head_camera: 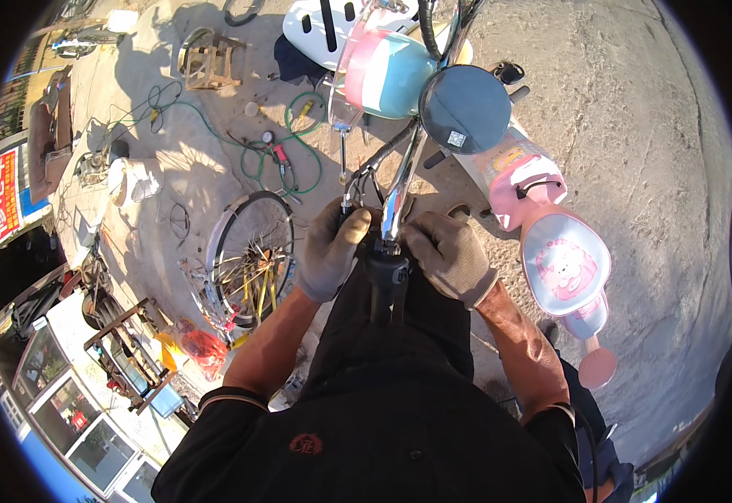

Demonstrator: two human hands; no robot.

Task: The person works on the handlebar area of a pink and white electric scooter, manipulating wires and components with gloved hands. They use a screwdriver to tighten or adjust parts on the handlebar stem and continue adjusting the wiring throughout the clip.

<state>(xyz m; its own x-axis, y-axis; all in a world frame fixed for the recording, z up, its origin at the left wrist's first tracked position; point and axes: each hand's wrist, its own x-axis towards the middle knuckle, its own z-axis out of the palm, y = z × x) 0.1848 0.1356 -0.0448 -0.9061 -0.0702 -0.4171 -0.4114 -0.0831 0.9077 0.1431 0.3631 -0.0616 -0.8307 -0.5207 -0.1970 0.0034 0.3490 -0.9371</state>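
Note:
Both hands wear grey work gloves at the grip end of an electric scooter's handlebar. My left hand (334,250) is closed, thumb on top, around a dark part below a threaded metal mirror stem (345,200); that part is mostly hidden. My right hand (446,254) has curled fingers against the other side of the chrome handlebar (397,198), by the black brake lever mount (390,246); what its fingertips pinch is hidden. Black cables (375,165) run beside the bar. Beyond stand a round mirror (465,109) and a blue and pink scooter front panel (391,74).
A bicycle wheel (254,254) is at the left. A green air hose (320,157) with a pressure gauge gun (280,153) lies on the ground, near a wooden stool (215,63). A white bucket (134,181) stands farther left. The padded child seat (567,267) is at the right.

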